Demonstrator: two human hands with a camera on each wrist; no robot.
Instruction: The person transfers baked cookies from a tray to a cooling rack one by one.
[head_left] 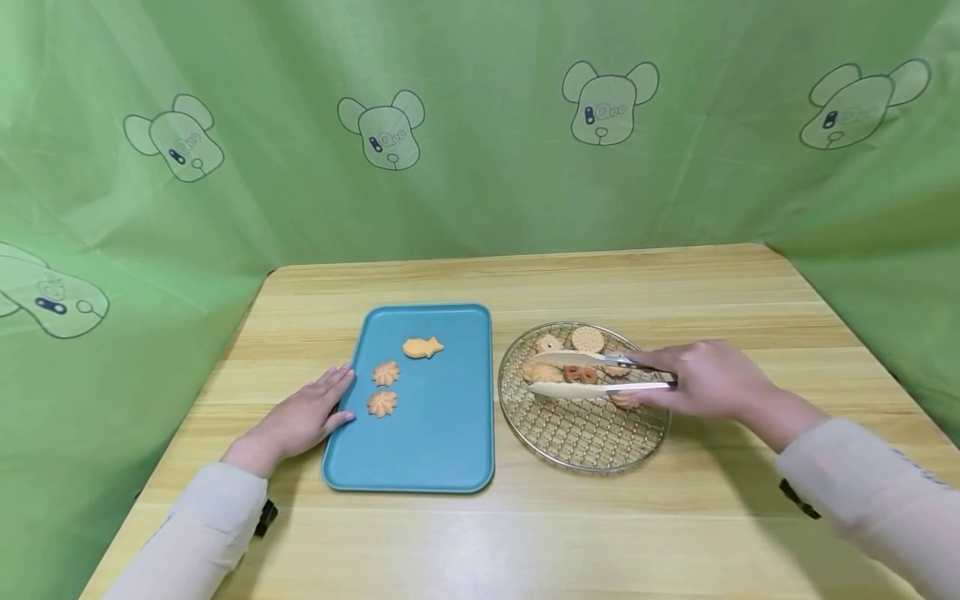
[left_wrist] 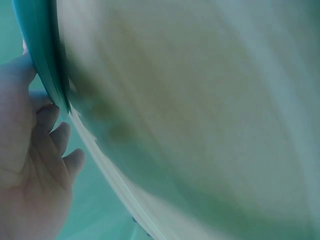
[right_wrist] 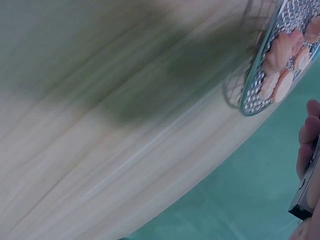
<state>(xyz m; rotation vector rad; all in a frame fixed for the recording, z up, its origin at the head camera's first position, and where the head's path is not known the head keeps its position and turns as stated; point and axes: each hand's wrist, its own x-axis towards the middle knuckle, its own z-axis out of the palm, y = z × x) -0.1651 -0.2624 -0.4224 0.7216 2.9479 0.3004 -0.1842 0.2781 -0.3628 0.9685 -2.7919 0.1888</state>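
My left hand point(head_left: 303, 417) rests at the left edge of a blue rectangular tray point(head_left: 442, 450), fingers fairly straight and touching its rim. On the tray lie a fish-shaped cracker point(head_left: 422, 347) and two flower-shaped cookies, one point(head_left: 386, 373) behind the other point(head_left: 382, 404). My right hand point(head_left: 712, 379) grips metal tongs point(head_left: 641, 387) with cream tips, over a round wire rack point(head_left: 585, 433). Their arms stand apart. A golden cookie point(head_left: 542, 372) lies between the tips, and a brown pretzel-shaped cookie point(head_left: 580, 374) farther back between the arms. Whether the tips touch either is unclear.
Also on the rack are a round dotted cracker point(head_left: 587, 339), a small ring-like cookie point(head_left: 549, 342) and others partly hidden under the tongs and hand. Tray and rack stand side by side on a wooden table point(head_left: 450, 550). Green curtains point(head_left: 487, 200) enclose it behind and at the sides.
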